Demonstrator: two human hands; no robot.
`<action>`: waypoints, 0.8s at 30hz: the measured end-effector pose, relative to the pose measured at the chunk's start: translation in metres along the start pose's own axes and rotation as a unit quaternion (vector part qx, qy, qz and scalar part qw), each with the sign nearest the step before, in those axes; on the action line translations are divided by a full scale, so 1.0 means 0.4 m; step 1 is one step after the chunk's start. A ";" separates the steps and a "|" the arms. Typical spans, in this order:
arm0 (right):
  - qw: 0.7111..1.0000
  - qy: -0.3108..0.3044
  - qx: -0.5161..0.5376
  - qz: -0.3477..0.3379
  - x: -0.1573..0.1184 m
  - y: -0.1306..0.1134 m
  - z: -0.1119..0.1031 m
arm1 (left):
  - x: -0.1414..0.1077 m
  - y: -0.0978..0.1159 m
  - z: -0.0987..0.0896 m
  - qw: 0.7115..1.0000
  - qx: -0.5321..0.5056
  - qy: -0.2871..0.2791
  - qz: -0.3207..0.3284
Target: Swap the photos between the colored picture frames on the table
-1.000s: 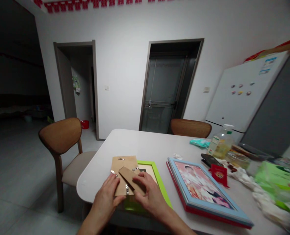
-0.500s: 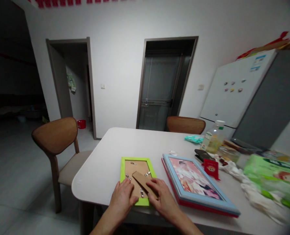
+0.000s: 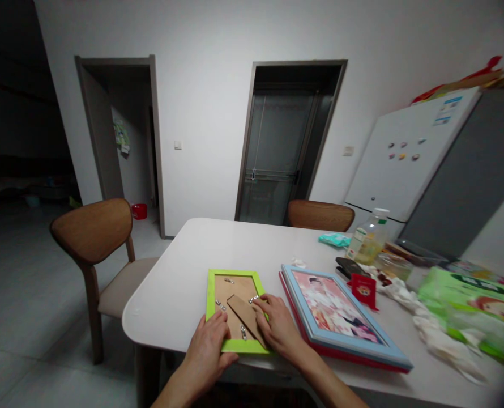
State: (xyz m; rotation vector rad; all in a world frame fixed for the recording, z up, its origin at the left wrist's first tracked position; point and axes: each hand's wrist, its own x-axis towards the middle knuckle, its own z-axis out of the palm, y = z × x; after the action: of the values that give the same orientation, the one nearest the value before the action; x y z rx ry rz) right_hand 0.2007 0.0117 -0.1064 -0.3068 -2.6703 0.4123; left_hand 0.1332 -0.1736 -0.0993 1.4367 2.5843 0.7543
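Note:
A lime-green picture frame lies face down near the table's front edge, its brown backing board upward. Small metal clips sit around the board, and a brown stand flap slants across it. My left hand grips the frame's lower left corner, fingers over the left rim and thumb along the bottom rim. On the other side, my right hand has its bent fingertips at the right-hand metal clip, and its palm lies over the right rim. The lower right part of the frame is hidden beneath it.
Right of my hands, a light-blue framed picture lies on a red one. Beyond are a red packet, a black phone-like object, a bottle, crumpled tissues and a green tissue pack. A wooden chair stands left.
My right hand has moved up and right from the stand flap to the right-hand clip. My left hand stays at the lower left corner of the frame. The view has shifted slightly.

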 end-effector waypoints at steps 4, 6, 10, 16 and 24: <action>0.997 -0.028 -0.065 0.030 0.037 0.005 0.008 | -0.001 -0.001 0.001 1.000 -0.004 0.002 -0.004; 0.997 -0.035 -0.064 0.031 0.042 0.002 0.009 | -0.001 -0.001 0.001 1.000 -0.007 0.004 -0.009; 0.998 -0.043 -0.040 0.028 0.039 0.000 0.006 | -0.001 -0.001 0.000 1.000 -0.012 0.007 -0.015; 0.999 -0.022 -0.018 0.040 0.023 0.008 0.008 | -0.005 -0.001 -0.002 1.000 -0.026 -0.007 -0.009; 1.000 0.020 -0.019 -0.016 -0.011 -0.014 -0.006 | -0.004 -0.002 -0.007 1.000 -0.030 -0.006 -0.005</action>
State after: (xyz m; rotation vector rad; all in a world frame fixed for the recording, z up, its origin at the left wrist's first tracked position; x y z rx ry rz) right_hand 0.2049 0.0058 -0.1042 -0.2807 -2.6431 0.3437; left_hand 0.1326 -0.1765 -0.0975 1.4059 2.5346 0.8131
